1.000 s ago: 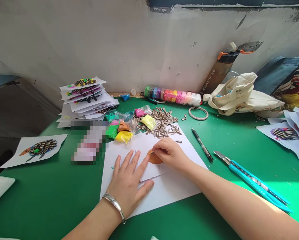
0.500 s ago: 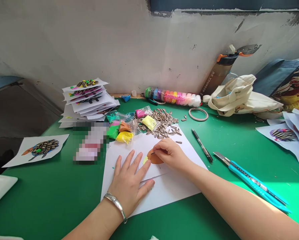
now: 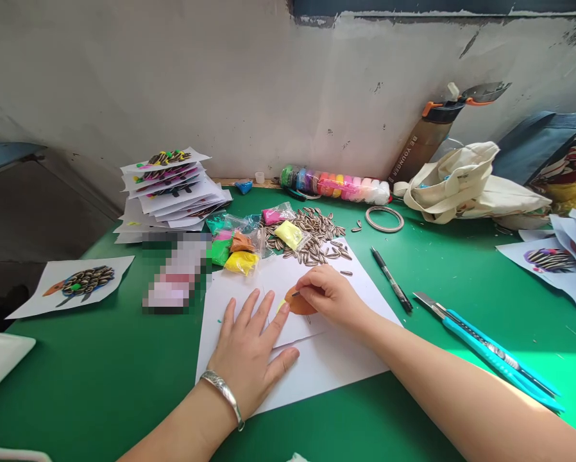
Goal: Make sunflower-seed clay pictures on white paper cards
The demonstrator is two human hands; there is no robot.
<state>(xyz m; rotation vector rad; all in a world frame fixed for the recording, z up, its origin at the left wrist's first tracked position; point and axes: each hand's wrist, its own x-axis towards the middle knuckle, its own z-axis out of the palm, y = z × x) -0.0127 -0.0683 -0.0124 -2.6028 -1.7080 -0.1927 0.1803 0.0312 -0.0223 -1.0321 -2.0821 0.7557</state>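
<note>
White paper (image 3: 346, 359) lies on the green table, bearing an orange-brown clay shape (image 3: 301, 307) with a small pale yellow clay piece (image 3: 281, 304) at its left end. My left hand (image 3: 252, 343), a silver bangle at its wrist, lies flat with fingers spread on the paper; its index fingertip touches the yellow piece. Thumb and index finger of my right hand (image 3: 329, 295) pinch a dark sunflower seed (image 3: 296, 294) at the upper part of the brown clay. The right hand covers part of that clay. Behind it lies a pile of sunflower seeds (image 3: 319, 228).
Clay packets (image 3: 240, 262) lie behind the paper. Rightward are a pen (image 3: 391, 280), a utility knife (image 3: 485, 346) with its blade out, and a tape roll (image 3: 384, 219). At left stand stacked pictures (image 3: 172, 192) and one seed picture (image 3: 76, 285). A bottle (image 3: 425, 138) leans against the wall.
The camera view has shifted slightly. My right hand keeps its pinch at the brown clay with barely any movement, and my left hand stays flat on the paper.
</note>
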